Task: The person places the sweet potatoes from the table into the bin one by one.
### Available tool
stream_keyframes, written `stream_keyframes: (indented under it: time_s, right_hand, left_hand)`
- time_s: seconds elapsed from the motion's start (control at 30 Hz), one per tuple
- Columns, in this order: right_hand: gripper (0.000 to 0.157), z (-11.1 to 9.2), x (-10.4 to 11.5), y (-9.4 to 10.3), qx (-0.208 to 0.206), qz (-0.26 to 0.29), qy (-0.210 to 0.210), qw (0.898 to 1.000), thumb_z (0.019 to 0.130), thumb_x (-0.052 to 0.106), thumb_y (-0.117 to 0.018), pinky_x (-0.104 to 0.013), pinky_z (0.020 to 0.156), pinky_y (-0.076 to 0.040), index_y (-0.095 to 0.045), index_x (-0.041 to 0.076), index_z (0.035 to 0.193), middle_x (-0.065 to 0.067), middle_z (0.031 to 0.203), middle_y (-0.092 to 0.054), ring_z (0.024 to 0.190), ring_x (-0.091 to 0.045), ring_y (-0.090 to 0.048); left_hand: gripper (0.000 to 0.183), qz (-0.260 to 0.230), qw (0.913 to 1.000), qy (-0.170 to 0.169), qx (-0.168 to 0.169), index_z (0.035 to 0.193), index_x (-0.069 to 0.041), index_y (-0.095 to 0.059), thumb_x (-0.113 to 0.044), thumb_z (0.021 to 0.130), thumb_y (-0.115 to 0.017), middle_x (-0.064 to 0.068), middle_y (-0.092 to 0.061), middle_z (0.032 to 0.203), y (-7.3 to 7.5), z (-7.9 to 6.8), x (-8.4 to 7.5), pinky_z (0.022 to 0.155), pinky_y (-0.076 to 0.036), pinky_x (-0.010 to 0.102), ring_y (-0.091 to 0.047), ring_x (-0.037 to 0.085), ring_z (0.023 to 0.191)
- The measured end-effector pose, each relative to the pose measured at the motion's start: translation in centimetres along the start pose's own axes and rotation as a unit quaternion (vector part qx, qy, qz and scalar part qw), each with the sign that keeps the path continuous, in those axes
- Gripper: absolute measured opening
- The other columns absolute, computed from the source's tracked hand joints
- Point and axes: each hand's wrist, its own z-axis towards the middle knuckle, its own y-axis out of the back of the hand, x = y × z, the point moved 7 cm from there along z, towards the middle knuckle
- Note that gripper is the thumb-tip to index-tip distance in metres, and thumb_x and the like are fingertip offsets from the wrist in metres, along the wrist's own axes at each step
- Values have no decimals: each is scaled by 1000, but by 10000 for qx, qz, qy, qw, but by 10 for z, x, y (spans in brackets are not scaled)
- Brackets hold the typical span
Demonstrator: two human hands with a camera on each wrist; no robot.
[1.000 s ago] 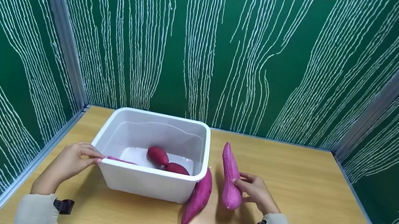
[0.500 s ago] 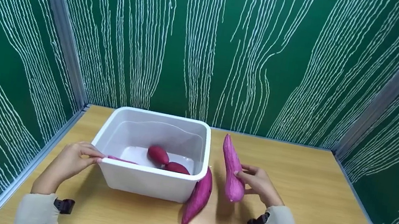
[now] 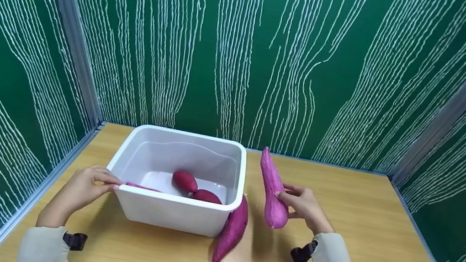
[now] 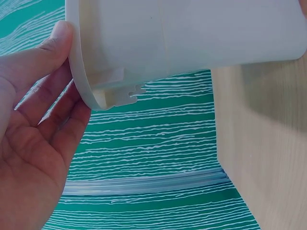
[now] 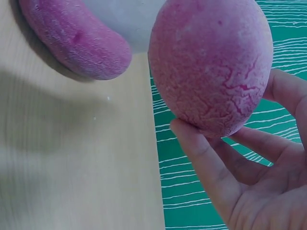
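My right hand [image 3: 303, 205] grips a long pink-purple sweet potato [image 3: 272, 185] by its thick lower half, right of the bin and raised over the table. Its narrow end points up and away. In the right wrist view, thumb and fingers spread around the wide, cracked end of this sweet potato [image 5: 211, 67]. The left hand [image 3: 88, 185] pinches the near left corner of a white plastic bin [image 3: 174, 211] at the rim. Two dark red sweet potatoes [image 3: 185, 181] lie inside the bin, and a pink strip of another thing [image 3: 141, 186] shows behind the front wall.
A darker purple sweet potato [image 3: 230, 237] lies on the wooden table [image 3: 353, 223] against the bin's right side. Green panels with white wavy lines [image 3: 243, 58] enclose the table at the back and both sides, joined by grey metal posts [image 3: 77, 29].
My right hand has lifted the sweet potato and carried it slightly away from me. The left hand and the bin have stayed in place.
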Motion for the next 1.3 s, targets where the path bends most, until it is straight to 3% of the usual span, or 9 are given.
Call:
stream_keyframes:
  time_s: [0.1, 0.5, 0.87, 1.1, 1.3]
  right_hand:
    - [62, 1, 7, 1, 47, 26, 82, 10000, 89, 27, -67, -40, 77, -60, -45, -2, 140, -26, 134, -54, 103, -23, -63]
    - [64, 2, 36, 2, 138, -308, 240, 9991, 89, 29, -66, -39, 78, -60, -44, -1, 141, -25, 140, -48, 110, -29, -62]
    - [62, 7, 62, -2, 225, -436, 355, 9982, 88, 30, -68, -36, 76, -60, -48, 0, 139, -22, 136, -54, 101, -24, -64]
    - [57, 12, 76, -10, 308, -541, 459, 9970, 87, 28, -68, -38, 74, -60, -52, 4, 137, -20, 128, -60, 95, -23, -65]
    - [53, 13, 86, -18, 390, -561, 553, 9961, 87, 29, -69, -38, 73, -60, -55, 10, 135, -16, 125, -64, 91, -21, -67]
  left_hand:
    - [14, 59, 9999, -104, -77, 96, -9, -78, -8, 82, -74, 15, -69, 108, 1, 0, -1, 98, -46, 59, -59, 37, 109]
    - [16, -11, 10000, 67, 48, 99, -9, -77, -5, 83, -72, 16, -68, 112, -1, 0, 0, 98, -44, 59, -56, 41, 115]
    - [18, -114, 9995, 219, 197, 101, -10, -77, -8, 85, -71, 17, -66, 117, -2, 0, 2, 97, -44, 59, -53, 43, 118]
    - [16, -27, 10000, -9, 2, 98, -10, -78, -11, 83, -73, 15, -69, 111, -1, 1, 1, 97, -46, 59, -58, 40, 113]
    - [16, -53, 9999, 109, 95, 99, -10, -77, -10, 84, -72, 16, -68, 114, -2, 1, 3, 97, -44, 59, -56, 42, 115]
